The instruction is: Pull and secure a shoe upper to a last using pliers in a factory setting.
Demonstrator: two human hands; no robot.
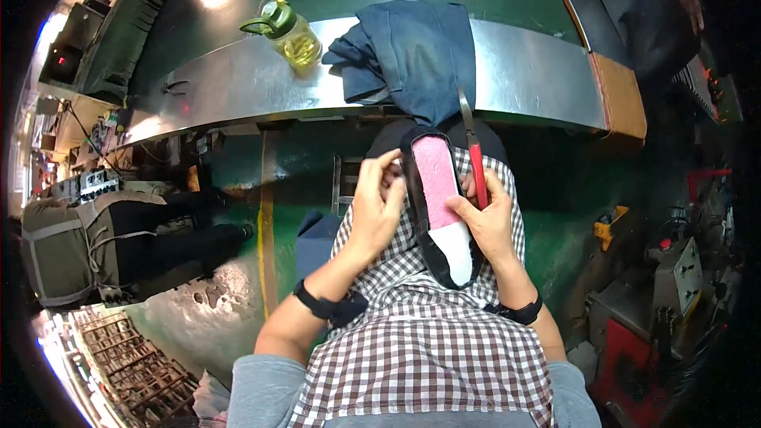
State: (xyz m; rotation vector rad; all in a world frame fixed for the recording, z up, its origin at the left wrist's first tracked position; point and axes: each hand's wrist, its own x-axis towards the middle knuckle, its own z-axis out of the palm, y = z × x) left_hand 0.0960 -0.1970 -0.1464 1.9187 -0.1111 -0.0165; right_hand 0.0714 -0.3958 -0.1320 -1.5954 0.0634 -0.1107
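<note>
On my lap lies a black shoe upper, sole side up, with a pink insole (434, 170) and a white section (453, 254) at its near end. My left hand (379, 202) is curled at the shoe's left edge, its fingers bent against the black material; some fingertips are hidden. In my right hand (493, 222) is a red-handled knife (478, 174), its narrow metal blade pointing away from me. The right thumb presses on the pink insole near the white section, and the other fingers wrap round the handle.
Ahead stands a metal-edged bench (539, 87) with a green bottle (295, 38) and dark blue cloth (412, 47) on it. A cardboard piece (620, 99) covers its right corner. Another person (103, 242) is at the left. Grey and red machinery (634, 325) stands at the right.
</note>
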